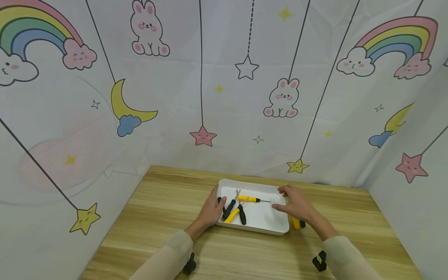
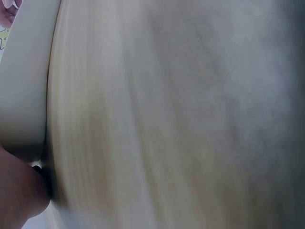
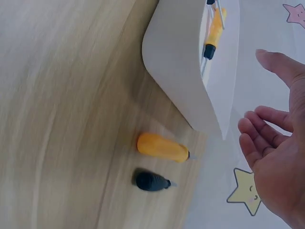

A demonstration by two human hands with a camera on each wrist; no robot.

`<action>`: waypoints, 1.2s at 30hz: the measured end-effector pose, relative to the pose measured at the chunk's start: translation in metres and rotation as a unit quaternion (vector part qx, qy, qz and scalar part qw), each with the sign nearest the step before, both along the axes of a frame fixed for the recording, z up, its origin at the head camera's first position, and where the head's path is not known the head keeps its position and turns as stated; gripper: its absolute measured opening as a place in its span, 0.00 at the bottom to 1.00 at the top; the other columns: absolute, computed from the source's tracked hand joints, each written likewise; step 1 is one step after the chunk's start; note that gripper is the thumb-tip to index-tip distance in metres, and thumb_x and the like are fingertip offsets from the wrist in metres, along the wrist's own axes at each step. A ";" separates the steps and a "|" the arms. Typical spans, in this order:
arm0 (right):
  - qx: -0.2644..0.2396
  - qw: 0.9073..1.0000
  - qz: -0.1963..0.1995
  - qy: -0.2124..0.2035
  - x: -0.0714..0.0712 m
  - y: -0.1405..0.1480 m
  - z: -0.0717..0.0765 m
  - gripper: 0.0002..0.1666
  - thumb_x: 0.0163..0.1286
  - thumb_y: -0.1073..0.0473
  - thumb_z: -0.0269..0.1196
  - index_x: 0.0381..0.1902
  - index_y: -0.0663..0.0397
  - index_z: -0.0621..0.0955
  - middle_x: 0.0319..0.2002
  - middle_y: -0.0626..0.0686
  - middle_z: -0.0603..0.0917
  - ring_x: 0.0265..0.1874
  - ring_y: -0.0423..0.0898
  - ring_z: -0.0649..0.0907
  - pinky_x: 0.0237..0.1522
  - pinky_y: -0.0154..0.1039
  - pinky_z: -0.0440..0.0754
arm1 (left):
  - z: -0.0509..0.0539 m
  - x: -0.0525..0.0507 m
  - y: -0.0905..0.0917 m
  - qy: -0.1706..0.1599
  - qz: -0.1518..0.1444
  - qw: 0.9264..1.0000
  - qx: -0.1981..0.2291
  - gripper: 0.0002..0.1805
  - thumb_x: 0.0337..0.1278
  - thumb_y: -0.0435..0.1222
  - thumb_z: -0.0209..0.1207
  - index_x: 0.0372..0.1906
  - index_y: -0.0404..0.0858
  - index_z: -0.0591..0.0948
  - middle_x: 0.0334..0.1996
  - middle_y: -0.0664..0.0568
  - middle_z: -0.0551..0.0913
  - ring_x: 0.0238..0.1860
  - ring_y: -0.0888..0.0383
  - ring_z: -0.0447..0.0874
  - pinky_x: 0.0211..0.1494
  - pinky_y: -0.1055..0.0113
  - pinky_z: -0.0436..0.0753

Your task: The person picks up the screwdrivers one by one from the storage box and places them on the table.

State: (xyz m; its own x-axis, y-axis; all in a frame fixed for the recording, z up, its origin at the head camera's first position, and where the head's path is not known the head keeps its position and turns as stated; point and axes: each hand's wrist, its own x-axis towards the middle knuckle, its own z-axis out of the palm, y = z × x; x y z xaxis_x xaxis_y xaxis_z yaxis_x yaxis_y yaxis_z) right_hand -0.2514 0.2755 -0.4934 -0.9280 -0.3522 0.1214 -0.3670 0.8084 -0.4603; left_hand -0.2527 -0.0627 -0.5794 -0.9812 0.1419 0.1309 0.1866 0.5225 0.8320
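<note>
A shallow white tray [image 1: 262,219] stands on the wooden table. My left hand [image 1: 210,209] grips its left end, the thumb over the rim and the fingers against the outside. In the left wrist view, part of that hand [image 2: 21,193] shows beside the tray wall [image 2: 26,81]. Several screwdrivers lie crossed in the tray's left half, among them a yellow-handled screwdriver [image 1: 247,198] and a black-handled screwdriver [image 1: 229,209]. Over the tray's right end hovers my right hand [image 1: 296,203], thumb apart from its loosely bent fingers, with nothing held.
Right of the tray, a yellow-handled screwdriver [image 3: 162,147] and a black-handled screwdriver [image 3: 150,181] lie side by side on the table [image 1: 168,202]. A printed cloth wall [image 1: 231,109] rises behind the table. Small black objects sit near both sleeves, like this black piece [image 1: 320,261].
</note>
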 end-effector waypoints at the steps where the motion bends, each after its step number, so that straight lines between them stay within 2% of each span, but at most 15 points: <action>1: -0.006 1.000 -0.002 -0.003 -0.001 -0.002 -0.002 0.39 0.65 0.46 0.77 0.62 0.69 0.80 0.53 0.62 0.82 0.51 0.57 0.82 0.53 0.56 0.85 | 0.000 0.000 0.000 0.001 -0.001 1.000 0.001 0.38 0.86 0.44 0.47 0.85 0.31 0.49 0.83 0.34 0.53 0.83 0.37 0.53 0.83 0.41 0.55; 8: -0.054 0.998 -0.017 -0.027 -0.010 -0.020 -0.016 0.36 0.67 0.49 0.77 0.64 0.66 0.80 0.56 0.63 0.81 0.55 0.61 0.81 0.58 0.58 0.83 | 0.001 0.002 -0.001 0.004 -0.001 1.000 0.003 0.38 0.86 0.44 0.47 0.85 0.31 0.49 0.83 0.34 0.53 0.83 0.37 0.53 0.83 0.41 0.55; 16: -0.069 0.994 -0.059 -0.053 -0.018 -0.039 -0.028 0.33 0.65 0.47 0.78 0.59 0.63 0.83 0.54 0.57 0.80 0.54 0.57 0.80 0.55 0.55 0.82 | 0.002 0.003 -0.001 -0.002 -0.001 1.000 0.001 0.38 0.86 0.44 0.47 0.85 0.31 0.49 0.83 0.34 0.53 0.83 0.37 0.53 0.83 0.41 0.54; 24: -0.057 0.994 -0.064 -0.061 -0.026 -0.052 -0.037 0.26 0.65 0.50 0.78 0.53 0.62 0.86 0.50 0.56 0.81 0.49 0.55 0.79 0.53 0.54 0.81 | 0.003 0.001 -0.001 -0.002 -0.001 1.000 0.002 0.38 0.86 0.45 0.47 0.85 0.32 0.49 0.83 0.34 0.53 0.83 0.38 0.53 0.83 0.41 0.55; 29: -0.035 0.996 -0.069 -0.044 -0.029 -0.056 -0.042 0.20 0.64 0.54 0.78 0.49 0.60 0.87 0.46 0.54 0.82 0.45 0.52 0.79 0.51 0.52 0.82 | 0.002 0.001 -0.002 -0.004 -0.003 1.000 0.003 0.38 0.86 0.44 0.47 0.85 0.31 0.49 0.83 0.34 0.53 0.83 0.37 0.53 0.83 0.41 0.55; 36: -0.022 0.997 -0.058 -0.037 -0.031 -0.061 -0.051 0.15 0.65 0.58 0.78 0.44 0.59 0.87 0.45 0.53 0.81 0.46 0.52 0.80 0.52 0.52 0.82 | 0.002 0.002 -0.003 -0.014 -0.003 1.000 0.000 0.38 0.86 0.45 0.48 0.86 0.33 0.49 0.84 0.35 0.53 0.83 0.38 0.53 0.83 0.41 0.55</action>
